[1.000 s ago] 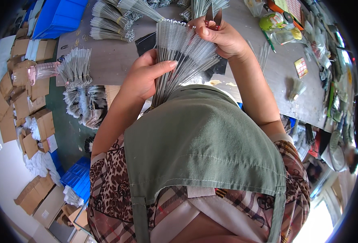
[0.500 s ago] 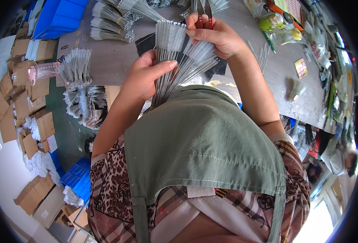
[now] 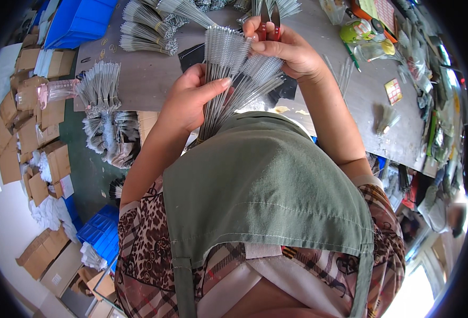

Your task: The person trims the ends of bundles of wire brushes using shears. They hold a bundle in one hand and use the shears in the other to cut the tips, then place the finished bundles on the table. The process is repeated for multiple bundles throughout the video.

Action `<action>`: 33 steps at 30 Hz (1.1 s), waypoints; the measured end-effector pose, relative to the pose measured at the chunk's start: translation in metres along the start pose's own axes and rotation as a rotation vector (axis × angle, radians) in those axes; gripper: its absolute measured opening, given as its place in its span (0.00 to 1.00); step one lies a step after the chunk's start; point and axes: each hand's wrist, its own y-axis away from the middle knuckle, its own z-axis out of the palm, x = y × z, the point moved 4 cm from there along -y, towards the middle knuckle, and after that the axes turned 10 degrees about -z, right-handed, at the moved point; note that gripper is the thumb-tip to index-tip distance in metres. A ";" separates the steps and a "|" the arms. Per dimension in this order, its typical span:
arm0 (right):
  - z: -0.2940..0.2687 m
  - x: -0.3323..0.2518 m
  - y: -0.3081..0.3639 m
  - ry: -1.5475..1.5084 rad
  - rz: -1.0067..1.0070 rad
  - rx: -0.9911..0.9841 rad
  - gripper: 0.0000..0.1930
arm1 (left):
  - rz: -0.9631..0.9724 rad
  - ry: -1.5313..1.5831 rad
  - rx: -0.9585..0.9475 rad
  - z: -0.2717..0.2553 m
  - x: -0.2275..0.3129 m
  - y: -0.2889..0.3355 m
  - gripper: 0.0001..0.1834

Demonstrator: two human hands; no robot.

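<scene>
The thin wire brushes point(image 3: 220, 61) stand fanned in front of the apron point(image 3: 265, 175), clasped low by the left hand point(image 3: 194, 100), its thumb pressed across them. Above that grip the bundle is split into two parts; the right-hand part leans out below the right hand point(image 3: 292, 53). A moment ago a dark gap showed clearly between the parts near the top; now the left part has spread over toward the right fingertips and mostly closes it. It looks to me as though the brushes are being gone through a few at a time, with the sorting unfinished. The right hand's grip also carries red-handled snips point(image 3: 276, 18), blades pointing away; whether its fingertips pinch a brush, I can't tell from here.

Just beyond both grips lies a black sheet point(image 3: 191, 55) on the bench point(image 3: 152, 79). Farther out and left are tied bundles point(image 3: 144, 29) and a blue bin point(image 3: 77, 24); right of the right grip, a green pen point(image 3: 351, 55) and a clear jar point(image 3: 369, 51). Well left, cardboard boxes point(image 3: 58, 159) are heaped.
</scene>
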 end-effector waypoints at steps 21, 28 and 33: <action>-0.001 -0.001 -0.001 -0.008 0.055 0.080 0.07 | -0.001 -0.060 0.031 0.000 0.001 0.002 0.17; -0.007 -0.003 -0.005 0.376 0.070 -0.093 0.09 | 0.001 -0.038 -0.029 0.004 -0.004 -0.002 0.17; 0.009 -0.042 -0.019 0.976 0.054 0.066 0.18 | 0.042 -0.125 -0.047 0.008 -0.004 -0.005 0.22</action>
